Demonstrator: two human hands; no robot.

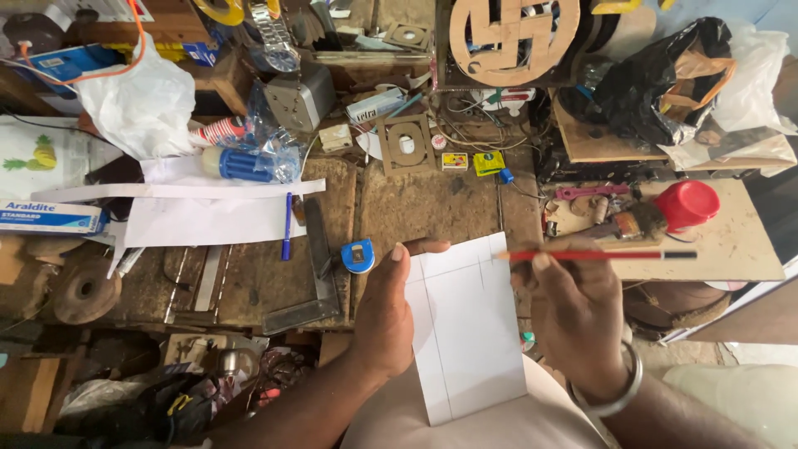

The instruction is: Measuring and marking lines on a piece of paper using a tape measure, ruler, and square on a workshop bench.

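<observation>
My left hand (pixel 384 312) grips the left edge of a white sheet of paper (pixel 470 333) with thin pencil lines ruled on it, holding it upright above my lap. My right hand (pixel 573 312), with a metal bangle at the wrist, pinches a thin red pencil (pixel 598 255) that lies level, its left tip reaching the sheet's top right corner. Both hands hover just in front of the worn wooden workbench (pixel 432 204).
On the bench lie a metal try square (pixel 320 274), a small blue tape measure (pixel 358 255), a blue pen (pixel 287 226), white paper strips (pixel 208 218), a red-capped container (pixel 688 204), a glue box (pixel 50 216), plastic bags and wooden cut-outs at the back.
</observation>
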